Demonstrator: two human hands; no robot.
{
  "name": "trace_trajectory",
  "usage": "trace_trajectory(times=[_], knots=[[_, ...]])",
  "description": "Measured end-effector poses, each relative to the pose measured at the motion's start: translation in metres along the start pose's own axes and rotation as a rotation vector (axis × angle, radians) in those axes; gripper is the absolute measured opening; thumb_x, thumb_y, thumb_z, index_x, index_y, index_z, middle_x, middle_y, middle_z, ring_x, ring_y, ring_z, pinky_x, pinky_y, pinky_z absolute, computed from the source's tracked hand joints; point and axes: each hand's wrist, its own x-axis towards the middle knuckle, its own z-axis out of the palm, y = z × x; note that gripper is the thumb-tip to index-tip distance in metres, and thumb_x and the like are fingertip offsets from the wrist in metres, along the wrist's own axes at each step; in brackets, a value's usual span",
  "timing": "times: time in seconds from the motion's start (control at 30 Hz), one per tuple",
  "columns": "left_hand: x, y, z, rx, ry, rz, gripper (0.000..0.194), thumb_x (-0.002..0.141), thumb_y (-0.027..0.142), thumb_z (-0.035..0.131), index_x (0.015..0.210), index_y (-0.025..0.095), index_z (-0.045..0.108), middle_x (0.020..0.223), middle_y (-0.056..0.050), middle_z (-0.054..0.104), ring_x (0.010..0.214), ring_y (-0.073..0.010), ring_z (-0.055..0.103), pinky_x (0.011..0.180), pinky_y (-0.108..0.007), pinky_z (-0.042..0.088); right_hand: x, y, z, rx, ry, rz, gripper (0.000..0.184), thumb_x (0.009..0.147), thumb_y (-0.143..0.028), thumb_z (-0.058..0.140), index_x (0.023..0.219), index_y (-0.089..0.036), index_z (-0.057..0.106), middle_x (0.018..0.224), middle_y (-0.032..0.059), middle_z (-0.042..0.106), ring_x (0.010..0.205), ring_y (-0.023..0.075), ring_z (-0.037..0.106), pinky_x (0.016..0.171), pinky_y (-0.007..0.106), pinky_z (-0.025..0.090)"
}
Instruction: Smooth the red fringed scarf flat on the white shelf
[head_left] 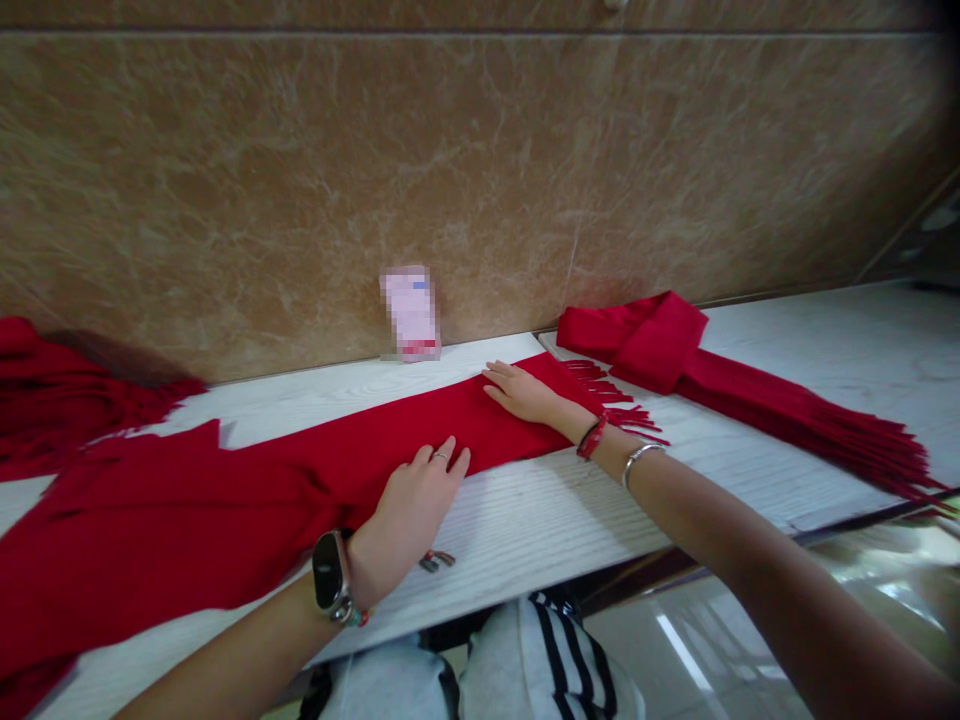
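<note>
Scarf point(360, 450), red, laid along white desk point(547, 530) below brown wall point(375, 170): flat midway, rumpled leftward, fringe point(589, 370) at right. Second red scarf point(667, 350), folded over itself, just past fringe. Left hand point(412, 510) and right hand point(525, 393) apart, palms down on first scarf, fingers loose. Pink pack point(412, 312) against wall, markings pixelated, unreadable. Watch point(328, 570) on left wrist, display too small to read.

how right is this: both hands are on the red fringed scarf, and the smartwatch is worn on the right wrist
Wrong wrist: the head view shows the smartwatch on the left wrist. The left hand and right hand are indeed on the red fringed scarf.
</note>
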Motion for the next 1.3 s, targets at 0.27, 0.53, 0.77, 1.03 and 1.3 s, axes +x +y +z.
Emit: trace_trajectory(times=[0.27, 0.53, 0.77, 1.03, 1.3], knots=[[0.009, -0.018, 0.03, -0.195, 0.064, 0.022, 0.055, 0.085, 0.008, 0.038, 0.138, 0.021, 0.029, 0.145, -0.012, 0.024, 0.132, -0.0286, 0.02, 0.102, -0.051, 0.024, -0.001, 0.001, 0.001, -0.001, -0.009, 0.008, 0.044, 0.091, -0.029, 0.032, 0.126, -0.007, 0.046, 0.134, 0.0164, 0.043, 0.127, 0.0238, 0.034, 0.104, 0.04, 0.031], [0.002, -0.018, 0.035, -0.296, -0.145, -0.061, 0.063, 0.084, 0.003, 0.031, 0.14, 0.029, 0.018, 0.149, -0.007, 0.009, 0.134, -0.0336, 0.007, 0.097, -0.06, 0.023, -0.001, 0.002, 0.0, 0.031, -0.014, 0.008, 0.044, 0.091, -0.03, 0.033, 0.126, -0.006, 0.047, 0.135, 0.0171, 0.041, 0.128, 0.024, 0.032, 0.105, 0.039, 0.029], [0.007, -0.025, 0.015, -0.386, -0.224, 0.067, 0.059, 0.086, 0.015, 0.038, 0.141, 0.026, 0.018, 0.149, -0.008, 0.009, 0.134, -0.0301, 0.005, 0.103, -0.055, 0.015, -0.002, 0.001, 0.0, 0.016, -0.006, 0.004, 0.045, 0.091, -0.028, 0.034, 0.125, -0.002, 0.047, 0.134, 0.0191, 0.042, 0.128, 0.0241, 0.032, 0.105, 0.037, 0.028], [0.028, -0.018, 0.022, -0.431, 0.017, 0.026, 0.046, 0.093, 0.038, 0.027, 0.138, 0.029, 0.025, 0.148, -0.004, 0.015, 0.135, -0.0283, 0.006, 0.103, -0.057, 0.012, -0.002, 0.003, 0.002, 0.012, 0.003, -0.004, 0.044, 0.091, -0.028, 0.033, 0.126, -0.004, 0.046, 0.136, 0.0186, 0.04, 0.129, 0.0247, 0.03, 0.105, 0.04, 0.028], [0.023, -0.023, 0.027, -0.468, -0.123, -0.017, 0.05, 0.092, 0.045, 0.026, 0.14, 0.032, 0.018, 0.149, -0.002, 0.011, 0.134, -0.033, 0.005, 0.1, -0.062, 0.012, -0.002, 0.004, 0.003, 0.037, -0.009, -0.014, 0.046, 0.09, -0.03, 0.033, 0.129, -0.006, 0.044, 0.139, 0.0182, 0.034, 0.131, 0.0258, 0.024, 0.106, 0.044, 0.026]])
